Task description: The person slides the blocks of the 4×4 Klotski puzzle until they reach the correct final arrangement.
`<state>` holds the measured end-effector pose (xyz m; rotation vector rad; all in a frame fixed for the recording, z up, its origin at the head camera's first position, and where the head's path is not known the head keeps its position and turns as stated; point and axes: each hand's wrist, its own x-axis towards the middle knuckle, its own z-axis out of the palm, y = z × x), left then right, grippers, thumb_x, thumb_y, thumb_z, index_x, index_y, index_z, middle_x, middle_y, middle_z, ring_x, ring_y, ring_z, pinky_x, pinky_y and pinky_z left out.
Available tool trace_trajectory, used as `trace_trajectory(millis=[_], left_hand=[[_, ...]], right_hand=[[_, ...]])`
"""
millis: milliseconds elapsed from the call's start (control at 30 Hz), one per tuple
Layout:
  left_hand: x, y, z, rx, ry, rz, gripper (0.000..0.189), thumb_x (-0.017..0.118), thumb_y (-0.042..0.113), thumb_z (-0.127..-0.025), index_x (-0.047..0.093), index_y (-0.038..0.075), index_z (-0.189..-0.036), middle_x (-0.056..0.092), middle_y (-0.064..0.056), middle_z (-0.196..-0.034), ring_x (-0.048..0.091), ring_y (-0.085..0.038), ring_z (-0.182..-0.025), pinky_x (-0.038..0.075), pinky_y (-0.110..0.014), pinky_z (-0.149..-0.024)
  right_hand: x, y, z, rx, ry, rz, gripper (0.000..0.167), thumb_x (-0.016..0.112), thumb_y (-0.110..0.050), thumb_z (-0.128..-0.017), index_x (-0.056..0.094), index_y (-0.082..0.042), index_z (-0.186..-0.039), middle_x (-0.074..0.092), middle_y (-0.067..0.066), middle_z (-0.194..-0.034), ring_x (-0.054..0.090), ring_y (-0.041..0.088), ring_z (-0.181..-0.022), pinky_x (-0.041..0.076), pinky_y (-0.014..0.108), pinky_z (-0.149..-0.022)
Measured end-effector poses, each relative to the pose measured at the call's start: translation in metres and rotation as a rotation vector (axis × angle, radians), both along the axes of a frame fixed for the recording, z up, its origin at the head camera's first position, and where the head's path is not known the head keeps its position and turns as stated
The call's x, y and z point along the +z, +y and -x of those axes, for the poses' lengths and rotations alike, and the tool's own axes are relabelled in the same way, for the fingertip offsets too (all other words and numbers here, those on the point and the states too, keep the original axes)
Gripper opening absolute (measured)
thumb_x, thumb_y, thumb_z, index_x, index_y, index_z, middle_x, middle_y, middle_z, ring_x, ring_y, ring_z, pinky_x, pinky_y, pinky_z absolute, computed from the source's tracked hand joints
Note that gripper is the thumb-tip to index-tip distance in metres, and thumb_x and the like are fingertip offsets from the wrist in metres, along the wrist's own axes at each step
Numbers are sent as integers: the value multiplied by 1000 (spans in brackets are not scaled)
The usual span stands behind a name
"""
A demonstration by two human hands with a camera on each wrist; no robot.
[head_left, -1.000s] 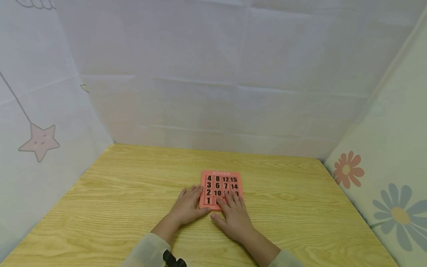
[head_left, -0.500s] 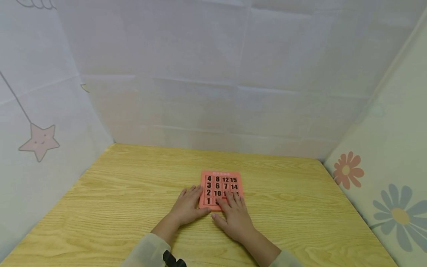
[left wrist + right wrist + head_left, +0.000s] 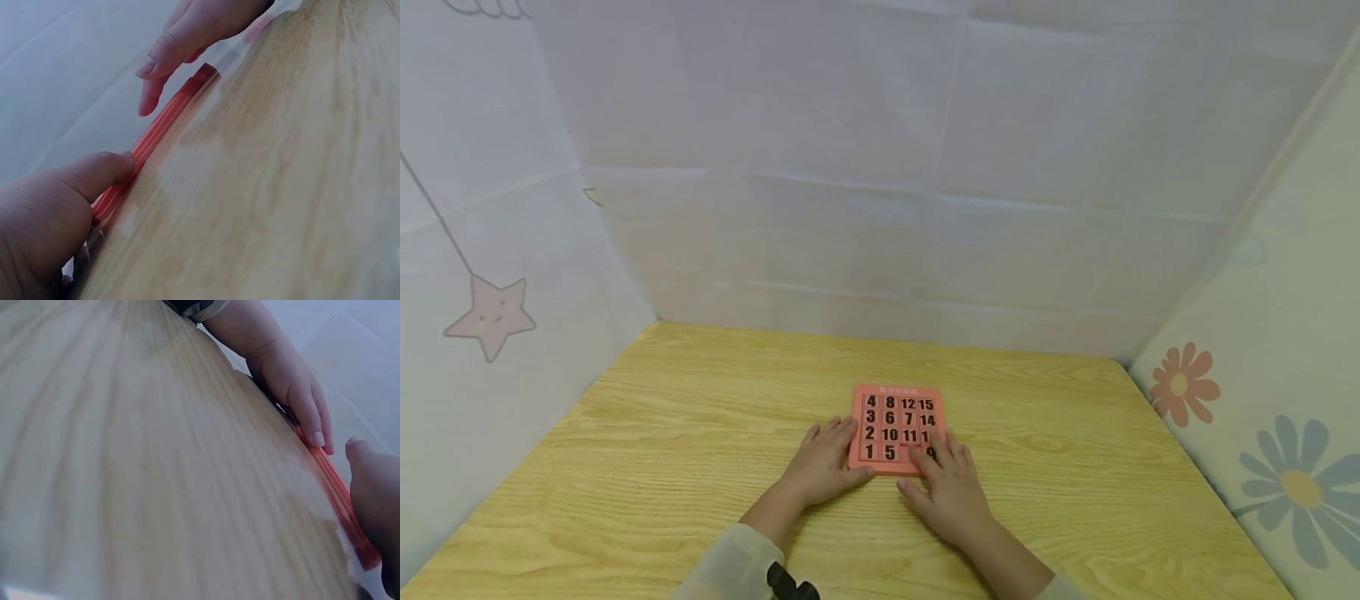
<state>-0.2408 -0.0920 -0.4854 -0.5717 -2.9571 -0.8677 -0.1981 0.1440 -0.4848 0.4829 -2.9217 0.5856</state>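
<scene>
A red sliding number puzzle [image 3: 898, 396] lies flat on the table, its black-numbered tiles facing up. In the head view my left hand [image 3: 822, 468] holds it at the near left corner, fingers along the left side and thumb at the near edge. The left wrist view shows that thumb [image 3: 103, 178] against the puzzle's red side [image 3: 169, 115]. My right hand [image 3: 953, 493] is over the near right part, fingers extended. Its index fingertip is by the bottom row, right of the 5 tile [image 3: 890, 452], and other fingers partly cover the right column.
The wood-grain table [image 3: 700, 392] spreads around the puzzle. A pale cloth wall [image 3: 850, 250] rises behind it, with a printed star [image 3: 492, 318] on the left side and printed flowers [image 3: 1183, 383] on the right.
My right hand has shifted right across the puzzle, uncovering the 5 and 11 tiles; a 9 now shows at the bottom right. The left hand has stayed in place.
</scene>
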Motion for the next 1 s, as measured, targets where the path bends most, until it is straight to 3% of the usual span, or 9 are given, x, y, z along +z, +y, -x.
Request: trace_trajectory(millis=[333, 1000], left_hand=[[-1, 0, 1, 6, 1, -3, 85, 68, 51, -86, 38, 2, -150, 40, -16, -155, 30, -36, -147, 14, -56, -123], [0, 0, 0, 0, -11, 4, 86, 67, 51, -87, 37, 2, -150, 38, -15, -156, 28, -36, -148, 12, -56, -123]], right_hand=[[0, 15, 0, -46, 20, -15, 65, 47, -58, -95, 50, -17, -145, 32, 21, -157, 17, 44, -149, 13, 62, -121], [0, 8, 1, -13, -20, -18, 68, 45, -61, -96, 50, -13, -144, 29, 19, -159, 15, 44, -150, 11, 62, -121]])
